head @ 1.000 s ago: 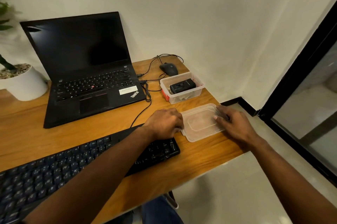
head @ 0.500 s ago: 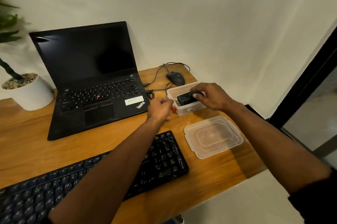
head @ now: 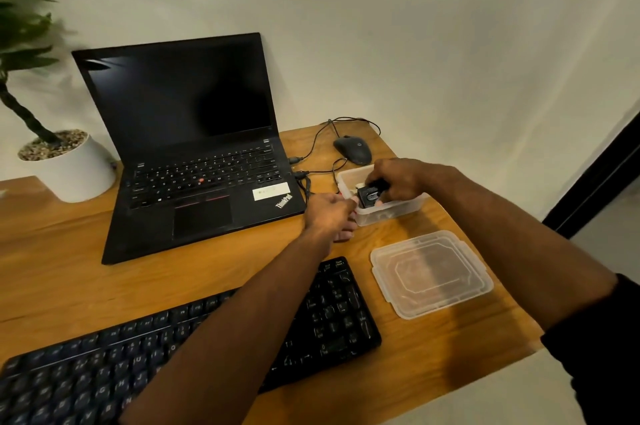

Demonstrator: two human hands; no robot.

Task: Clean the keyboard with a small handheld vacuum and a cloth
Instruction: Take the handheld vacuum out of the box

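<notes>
The right hand (head: 398,178) reaches into a clear plastic container (head: 391,210) that stands near the right edge of the wooden counter (head: 69,268), and its fingers are curled round a small black handheld vacuum (head: 369,196), which is tilted up with one end above the container's rim. The left hand (head: 327,213) is at the container's left end with its fingers curled against that wall; whether it truly grips the wall or only steadies it cannot be told from this angle. The container's clear lid (head: 431,274) lies flat on the counter just nearer the front edge, apart from the container and close to the right edge. The black keyboard (head: 329,313) runs along the front edge from the left corner to just beside the lid, and the left forearm crosses above its right part. An open black laptop (head: 194,154) with a dark screen sits toward the back of the counter, left of the container. A black mouse (head: 353,149) rests by the back right corner, with cables (head: 318,144) trailing from it to the laptop's right side. A white pot (head: 76,168) holding a green plant (head: 20,43) stands at the back left. No cloth can be made out.
</notes>
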